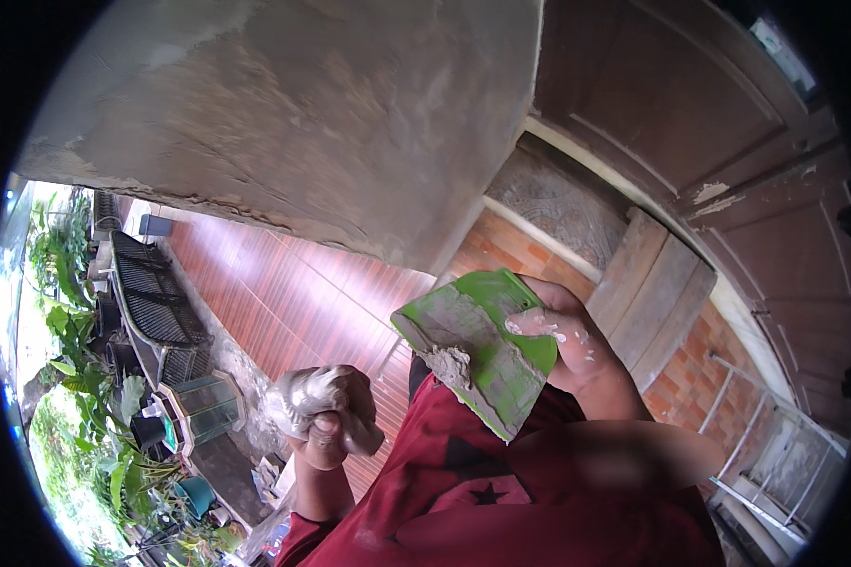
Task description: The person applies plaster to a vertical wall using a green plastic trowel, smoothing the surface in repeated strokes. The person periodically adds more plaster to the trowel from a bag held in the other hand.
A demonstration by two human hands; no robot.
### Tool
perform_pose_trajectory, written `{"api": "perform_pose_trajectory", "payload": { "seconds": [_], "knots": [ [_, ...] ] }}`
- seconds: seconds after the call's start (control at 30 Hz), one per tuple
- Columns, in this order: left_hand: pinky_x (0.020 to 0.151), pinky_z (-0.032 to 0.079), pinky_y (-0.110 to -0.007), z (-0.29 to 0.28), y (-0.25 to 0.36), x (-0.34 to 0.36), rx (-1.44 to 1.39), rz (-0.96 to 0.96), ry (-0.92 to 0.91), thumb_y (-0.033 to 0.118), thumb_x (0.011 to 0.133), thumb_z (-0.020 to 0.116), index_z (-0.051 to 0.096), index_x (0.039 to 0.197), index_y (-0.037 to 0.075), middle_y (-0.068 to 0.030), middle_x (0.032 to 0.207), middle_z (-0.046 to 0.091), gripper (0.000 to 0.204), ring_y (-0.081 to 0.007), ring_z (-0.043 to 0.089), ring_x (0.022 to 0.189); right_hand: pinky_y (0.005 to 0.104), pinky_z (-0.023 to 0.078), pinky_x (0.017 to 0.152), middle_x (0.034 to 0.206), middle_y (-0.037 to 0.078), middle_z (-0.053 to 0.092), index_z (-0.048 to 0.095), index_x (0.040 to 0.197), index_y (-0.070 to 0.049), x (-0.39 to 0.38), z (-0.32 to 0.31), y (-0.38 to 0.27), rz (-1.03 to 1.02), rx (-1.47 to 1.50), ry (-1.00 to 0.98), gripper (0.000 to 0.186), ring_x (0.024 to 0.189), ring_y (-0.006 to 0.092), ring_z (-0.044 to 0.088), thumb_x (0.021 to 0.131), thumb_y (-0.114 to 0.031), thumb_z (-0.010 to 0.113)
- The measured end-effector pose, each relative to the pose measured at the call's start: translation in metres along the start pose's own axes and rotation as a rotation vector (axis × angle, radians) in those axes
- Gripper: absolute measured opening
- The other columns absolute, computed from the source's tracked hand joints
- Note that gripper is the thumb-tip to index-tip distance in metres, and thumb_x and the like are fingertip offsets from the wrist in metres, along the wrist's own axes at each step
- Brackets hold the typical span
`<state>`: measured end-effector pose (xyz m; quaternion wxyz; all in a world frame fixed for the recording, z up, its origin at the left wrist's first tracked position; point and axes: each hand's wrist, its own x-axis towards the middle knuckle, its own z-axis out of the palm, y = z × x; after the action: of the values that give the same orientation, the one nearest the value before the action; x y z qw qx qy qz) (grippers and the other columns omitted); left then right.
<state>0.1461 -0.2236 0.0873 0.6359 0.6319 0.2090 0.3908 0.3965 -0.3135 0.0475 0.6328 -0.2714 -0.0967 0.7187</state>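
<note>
My right hand (569, 335), spattered with grey paste, grips a flat green plastic spreader (517, 378) smeared with grey filler, with a clump on its left part. My left hand (326, 439) is closed around a crumpled pale-grey bundle (336, 397), like a bag or lump of paste; which one I cannot tell. It is held lower and left of the spreader. Above both hands is a grey plastered wall surface (303, 104) with uneven trowel marks and a rough lower edge.
A brown panelled door (690, 104) with chipped paint is at upper right, above wooden boards (648, 302) and orange tiles. A white metal rack (752, 425) stands lower right. Along the left are a dark wicker seat (156, 293), a glass lantern-like case (203, 416) and potted plants (76, 350).
</note>
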Motion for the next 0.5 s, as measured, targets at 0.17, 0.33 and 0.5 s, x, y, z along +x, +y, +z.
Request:
{"api": "perform_pose_trajectory", "payload": {
  "seconds": [0.17,0.33,0.5],
  "knots": [
    [0.03,0.036,-0.032,0.005,-0.007,-0.004,-0.573,0.023,-0.014,0.043,0.096,0.053,0.054,0.086,0.011,-0.0048,0.051,0.047,0.033,-0.0185,0.04,0.033,0.0322,0.046,0.096,0.117,0.011,0.06,0.048,0.13,0.005,0.003,0.006,0.004,-0.069,0.012,-0.035,0.054,0.109,0.0204,0.058,0.08,-0.01,0.058],
    [0.034,0.039,-0.037,-0.01,-0.012,-0.023,-0.637,-0.026,0.115,0.044,0.098,0.046,0.056,0.083,0.01,-0.0054,0.052,0.049,0.038,-0.0219,0.046,0.037,0.035,0.044,0.099,0.116,0.011,0.06,0.051,0.127,0.002,0.016,0.014,0.016,-0.105,0.032,0.027,0.051,0.111,0.0218,0.057,0.078,-0.008,0.059],
    [0.034,0.039,-0.037,-0.029,-0.026,-0.043,-0.733,-0.177,0.188,0.044,0.098,0.046,0.055,0.083,0.01,-0.0053,0.052,0.048,0.038,-0.0218,0.046,0.038,0.036,0.049,0.094,0.116,0.011,0.06,0.052,0.125,0.001,0.046,0.021,0.006,-0.174,0.056,0.173,0.045,0.107,0.0229,0.06,0.08,-0.004,0.057]
  ]
}}
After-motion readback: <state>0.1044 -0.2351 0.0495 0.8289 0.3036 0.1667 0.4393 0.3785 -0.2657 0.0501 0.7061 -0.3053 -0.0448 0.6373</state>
